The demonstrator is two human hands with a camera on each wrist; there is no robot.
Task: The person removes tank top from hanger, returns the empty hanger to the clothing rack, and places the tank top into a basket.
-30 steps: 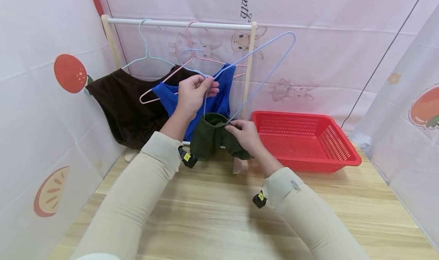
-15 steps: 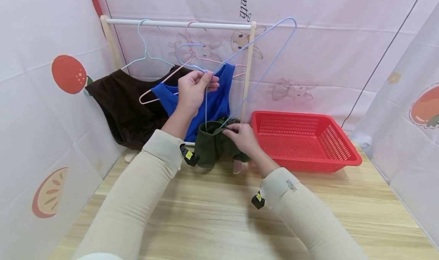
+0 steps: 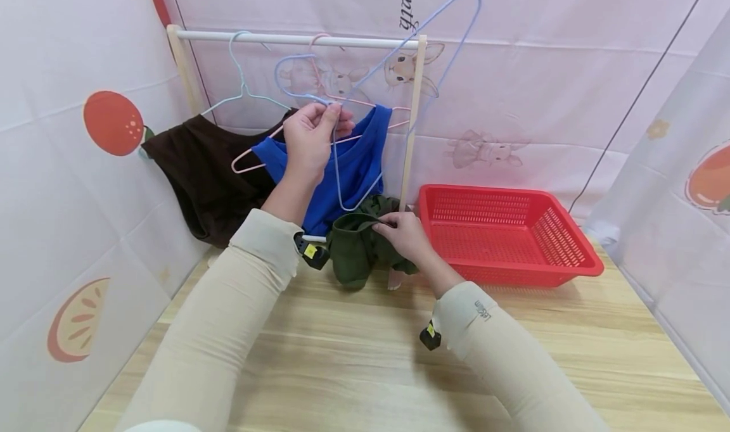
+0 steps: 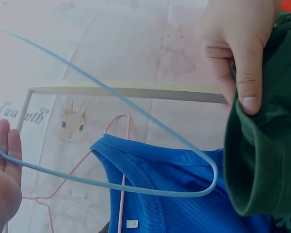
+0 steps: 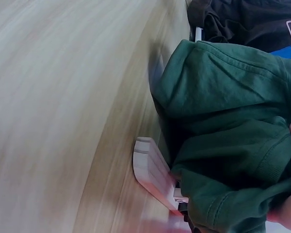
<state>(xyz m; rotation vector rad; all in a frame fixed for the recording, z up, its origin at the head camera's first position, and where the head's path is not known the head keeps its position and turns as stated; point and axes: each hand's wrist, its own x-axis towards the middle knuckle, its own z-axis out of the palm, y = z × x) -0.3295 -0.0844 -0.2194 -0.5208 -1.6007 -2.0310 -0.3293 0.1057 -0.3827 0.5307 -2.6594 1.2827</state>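
The fingers of the left hand (image 3: 308, 137) were pinched together on a blue hanger (image 4: 184, 193), near the base of its hook, holding it tilted; those of the right hand (image 3: 407, 235) were clamped on the rim of a green garment (image 3: 350, 258), thumb on the near side. The garment hung open-mouthed just in front of the rack's right foot, towards the middle of the worktop's rear edge; whether its folds touched the wood could not be told. The hanger's lower end hung just beside the opening, seemingly outside it; done well, this likely called for a wide, steady mouth, the narrow end brought in squarely, and a light pull so the cloth neither snagged nor stretched. Behind, along the left part of the worktop's (image 3: 342, 356) rear edge, stood a rack (image 3: 296, 39); it bore a blue top (image 3: 371, 150) on a pink hanger and a brown top (image 3: 228, 178) on a pale green one; a red basket (image 3: 513, 272) sat near the rear right corner.
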